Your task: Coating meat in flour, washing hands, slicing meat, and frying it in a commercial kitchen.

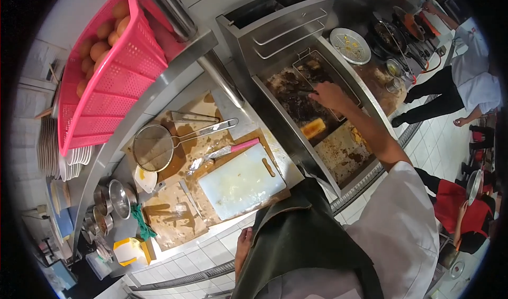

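Note:
My right hand (pixel 331 96) reaches over the deep fryer, its fingers closed round the dark handle of a utensil whose far end is over the dark oil (pixel 287 96). Beyond it, a wire fryer basket (pixel 303 57) sits in the oil. A golden fried block of food (pixel 313 128) lies at the near edge of the oil, beside the fryer's crumb-covered metal ledge (pixel 341 152). My left hand (pixel 243 241) hangs beside my dark apron, below the counter edge; its fingers look curled, partly hidden by the apron, and whether it holds anything does not show.
On the counter at left lie a white cutting board (pixel 242 182), a pink-handled knife (pixel 244 145), a round wire strainer (pixel 153 148) and metal tongs (pixel 194 117). A pink basket of eggs (pixel 115 92) stands on the shelf above. A perforated tray (pixel 350 46) sits beyond the fryer. Other people (pixel 462 211) are at right.

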Motion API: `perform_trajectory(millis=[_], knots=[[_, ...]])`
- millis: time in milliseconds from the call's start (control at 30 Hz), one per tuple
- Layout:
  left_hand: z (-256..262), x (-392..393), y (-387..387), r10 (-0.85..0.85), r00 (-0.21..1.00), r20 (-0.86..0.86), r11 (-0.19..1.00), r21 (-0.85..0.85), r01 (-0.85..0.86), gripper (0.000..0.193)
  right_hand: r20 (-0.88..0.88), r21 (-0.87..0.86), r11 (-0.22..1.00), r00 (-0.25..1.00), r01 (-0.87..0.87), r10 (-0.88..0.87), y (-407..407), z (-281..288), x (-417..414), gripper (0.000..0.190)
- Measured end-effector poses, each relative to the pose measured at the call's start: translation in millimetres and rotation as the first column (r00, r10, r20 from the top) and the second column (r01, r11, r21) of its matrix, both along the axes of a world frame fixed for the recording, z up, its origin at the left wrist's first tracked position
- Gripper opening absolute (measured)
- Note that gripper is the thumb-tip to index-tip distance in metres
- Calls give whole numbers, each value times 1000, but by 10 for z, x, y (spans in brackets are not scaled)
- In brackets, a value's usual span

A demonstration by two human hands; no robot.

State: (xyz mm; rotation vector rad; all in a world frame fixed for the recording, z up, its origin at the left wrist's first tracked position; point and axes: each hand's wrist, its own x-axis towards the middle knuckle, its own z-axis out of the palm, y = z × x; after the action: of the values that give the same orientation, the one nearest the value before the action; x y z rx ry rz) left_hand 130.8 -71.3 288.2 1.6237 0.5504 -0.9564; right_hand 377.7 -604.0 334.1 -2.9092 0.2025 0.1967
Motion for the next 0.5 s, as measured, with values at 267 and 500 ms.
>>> perform_trajectory(millis=[267,500], knots=[[386,-121,-126,-55,996,65,998,41,53,45,-59,21,1000,998,10,-8,220,-806,726,29],[241,-215,-108,58,998,3,998,33,-58,44,19,95,995,999,34,-36,-5,-677,554,25]])
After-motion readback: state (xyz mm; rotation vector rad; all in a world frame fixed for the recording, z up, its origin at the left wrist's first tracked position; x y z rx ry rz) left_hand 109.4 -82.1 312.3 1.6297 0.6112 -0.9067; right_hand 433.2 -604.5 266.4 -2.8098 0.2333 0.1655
